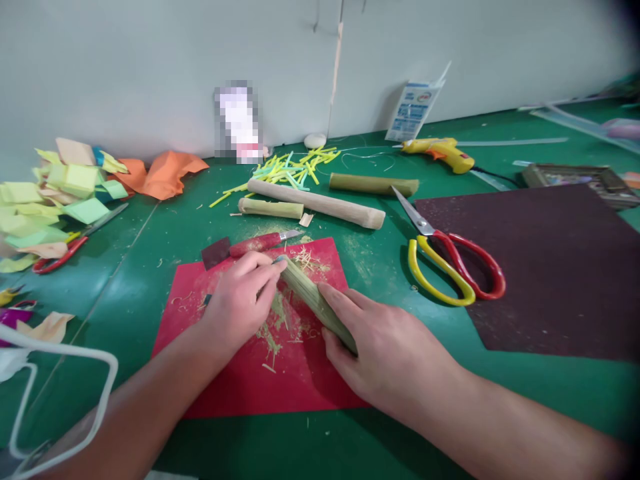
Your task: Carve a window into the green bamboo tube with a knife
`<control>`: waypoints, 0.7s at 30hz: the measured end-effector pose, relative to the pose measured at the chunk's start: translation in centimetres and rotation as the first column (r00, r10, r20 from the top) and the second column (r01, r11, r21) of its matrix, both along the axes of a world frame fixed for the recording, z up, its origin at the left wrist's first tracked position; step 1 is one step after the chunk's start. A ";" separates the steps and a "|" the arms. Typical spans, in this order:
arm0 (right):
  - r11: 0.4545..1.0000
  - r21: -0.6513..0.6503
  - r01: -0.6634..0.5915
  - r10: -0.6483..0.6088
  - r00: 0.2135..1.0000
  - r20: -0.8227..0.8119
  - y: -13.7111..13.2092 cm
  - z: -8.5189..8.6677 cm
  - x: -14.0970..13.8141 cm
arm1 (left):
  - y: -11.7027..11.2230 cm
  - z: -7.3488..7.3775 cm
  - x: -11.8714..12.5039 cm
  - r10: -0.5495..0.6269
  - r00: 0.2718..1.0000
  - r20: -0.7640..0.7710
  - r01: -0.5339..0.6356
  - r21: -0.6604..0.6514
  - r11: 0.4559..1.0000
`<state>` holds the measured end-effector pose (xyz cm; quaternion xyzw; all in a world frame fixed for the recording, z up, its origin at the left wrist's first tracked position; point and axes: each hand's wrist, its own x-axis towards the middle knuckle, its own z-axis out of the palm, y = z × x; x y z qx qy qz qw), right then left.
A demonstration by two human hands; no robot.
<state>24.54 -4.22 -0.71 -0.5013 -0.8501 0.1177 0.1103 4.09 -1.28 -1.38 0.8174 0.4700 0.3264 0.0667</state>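
Note:
My right hand (385, 333) is wrapped round the near part of a green bamboo piece (310, 291), which slants away over a red sheet (200, 387). At its far end, the fingers of my left hand (243, 293) are pinched together against the tip. A small dark bit shows at those fingertips; what it is I cannot make out. Pale shavings and dust (273, 340) lie on the red sheet under the bamboo. Just beyond my left hand rests a red-handled carving knife (257, 244), beside a small dark brown square (216, 253).
Behind lie more bamboo pieces (320, 203) and cut yellow-green strips (295, 167). Red-and-yellow scissors (445, 260) overlap a large dark brown sheet (560, 280) at right. A yellow glue gun (440, 153) is farther back. Folded papers (60, 200) and a white wire frame (107, 373) are left.

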 end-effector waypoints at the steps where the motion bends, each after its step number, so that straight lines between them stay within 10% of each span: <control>1: 1.000 -0.002 0.002 -0.002 1.000 -0.006 0.0 0.0 0.0 | 0.0 0.0 0.0 0.006 1.000 -0.005 -0.006 0.013 1.000; 21: 0.991 -0.130 0.039 -0.044 0.998 -0.033 0.0 0.2 -0.3 | -0.3 -0.3 0.1 -0.056 0.995 -0.078 0.059 0.037 0.998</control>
